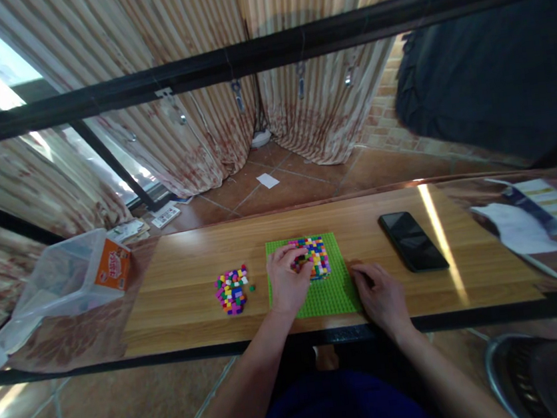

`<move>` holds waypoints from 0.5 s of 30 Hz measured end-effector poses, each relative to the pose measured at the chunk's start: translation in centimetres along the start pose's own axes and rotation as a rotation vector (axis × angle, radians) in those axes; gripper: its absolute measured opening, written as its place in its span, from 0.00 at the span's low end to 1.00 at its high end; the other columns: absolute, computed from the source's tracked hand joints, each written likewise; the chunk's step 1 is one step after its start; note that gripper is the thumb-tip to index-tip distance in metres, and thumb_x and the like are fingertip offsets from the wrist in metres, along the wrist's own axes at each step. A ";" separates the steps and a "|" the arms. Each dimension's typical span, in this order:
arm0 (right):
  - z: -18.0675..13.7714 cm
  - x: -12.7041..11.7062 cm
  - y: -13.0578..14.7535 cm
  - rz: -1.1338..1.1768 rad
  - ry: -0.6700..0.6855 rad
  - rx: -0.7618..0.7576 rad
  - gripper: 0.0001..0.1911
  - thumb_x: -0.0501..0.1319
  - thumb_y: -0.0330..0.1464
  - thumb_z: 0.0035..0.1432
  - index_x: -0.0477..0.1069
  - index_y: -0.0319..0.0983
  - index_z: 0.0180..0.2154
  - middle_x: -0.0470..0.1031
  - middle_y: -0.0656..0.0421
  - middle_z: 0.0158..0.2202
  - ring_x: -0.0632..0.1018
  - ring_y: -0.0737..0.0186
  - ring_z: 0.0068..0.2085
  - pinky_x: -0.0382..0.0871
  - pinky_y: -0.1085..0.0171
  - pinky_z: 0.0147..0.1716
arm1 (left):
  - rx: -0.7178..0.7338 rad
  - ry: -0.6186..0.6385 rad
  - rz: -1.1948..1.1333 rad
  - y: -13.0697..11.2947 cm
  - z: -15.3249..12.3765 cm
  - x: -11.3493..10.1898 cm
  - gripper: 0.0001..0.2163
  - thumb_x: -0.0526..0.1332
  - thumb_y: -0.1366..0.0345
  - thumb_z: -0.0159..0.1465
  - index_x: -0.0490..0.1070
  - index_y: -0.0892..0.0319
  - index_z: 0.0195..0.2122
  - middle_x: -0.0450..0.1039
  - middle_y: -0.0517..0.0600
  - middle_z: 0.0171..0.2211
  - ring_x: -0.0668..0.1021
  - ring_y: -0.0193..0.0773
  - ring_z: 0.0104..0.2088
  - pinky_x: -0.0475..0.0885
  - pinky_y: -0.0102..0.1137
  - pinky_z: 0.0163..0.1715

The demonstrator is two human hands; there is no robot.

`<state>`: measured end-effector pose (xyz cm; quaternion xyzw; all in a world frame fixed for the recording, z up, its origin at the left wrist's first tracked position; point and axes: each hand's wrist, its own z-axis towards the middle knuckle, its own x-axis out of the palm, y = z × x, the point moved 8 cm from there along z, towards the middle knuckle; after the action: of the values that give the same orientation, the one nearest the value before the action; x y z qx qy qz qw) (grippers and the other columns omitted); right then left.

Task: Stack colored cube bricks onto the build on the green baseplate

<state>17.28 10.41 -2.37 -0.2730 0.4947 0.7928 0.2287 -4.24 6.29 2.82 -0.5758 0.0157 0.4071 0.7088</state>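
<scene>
A green studded baseplate (326, 301) lies on the wooden table, bearing a many-coloured block of small toy bricks (317, 248). Over the left part of that block is my left hand (289, 278), its thumb and forefinger curved towards each other in a pinch. Whatever lies between those fingertips is too small to make out. My right hand (381, 294) rests at the baseplate's right edge with its fingers curled in, and nothing shows in it. To the left of the baseplate is a pile of loose coloured bricks (232, 291), a green one lying slightly apart.
A black phone (413, 240) lies on the table (175, 274) to the right. Beyond the table's left end stands a clear plastic box (64, 270) with an orange label. Papers (522, 225) lie off its right end. A dark metal bar (261, 53) crosses beyond the table.
</scene>
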 end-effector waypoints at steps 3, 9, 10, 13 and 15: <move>0.0 0.0 0.0 0.003 0.000 0.002 0.15 0.52 0.39 0.64 0.75 0.40 0.39 0.78 0.52 0.38 0.77 0.56 0.39 0.70 0.59 0.39 | -0.008 0.021 -0.013 0.1 0.2 -0.1 0.08 0.66 0.72 0.57 0.78 0.55 0.37 0.75 0.49 0.42 0.75 0.40 0.46 0.69 0.39 0.51; 0.1 0.0 0.1 -0.009 0.006 -0.001 0.15 0.52 0.38 0.64 0.75 0.39 0.39 0.78 0.52 0.38 0.77 0.57 0.39 0.69 0.60 0.38 | -0.005 0.015 0.052 -0.1 0.9 0.2 0.03 0.64 0.69 0.61 0.78 0.56 0.34 0.76 0.50 0.38 0.75 0.40 0.42 0.68 0.38 0.48; 0.1 0.0 0.1 -0.014 0.007 -0.002 0.15 0.52 0.38 0.64 0.75 0.39 0.38 0.78 0.52 0.38 0.77 0.57 0.38 0.69 0.60 0.38 | -0.009 0.015 0.068 -0.1 0.9 0.3 0.03 0.65 0.69 0.60 0.78 0.56 0.33 0.77 0.50 0.37 0.75 0.40 0.42 0.68 0.38 0.47; 0.1 0.0 0.1 -0.022 0.003 -0.010 0.15 0.52 0.38 0.65 0.75 0.39 0.38 0.78 0.53 0.37 0.77 0.57 0.37 0.69 0.61 0.37 | -0.030 0.006 0.092 -0.1 1.0 0.4 0.02 0.66 0.69 0.58 0.78 0.56 0.32 0.77 0.50 0.37 0.75 0.40 0.41 0.67 0.38 0.46; 0.0 0.0 0.1 -0.024 -0.006 -0.018 0.15 0.53 0.38 0.64 0.75 0.39 0.38 0.77 0.53 0.36 0.77 0.57 0.37 0.69 0.61 0.36 | -0.042 -0.002 0.096 -0.2 1.0 0.4 0.03 0.67 0.70 0.57 0.78 0.56 0.32 0.77 0.49 0.37 0.75 0.40 0.42 0.67 0.38 0.47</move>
<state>17.23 10.40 -2.30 -0.2786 0.4833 0.7953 0.2374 -4.30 7.35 3.12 -0.5886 0.0341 0.4415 0.6763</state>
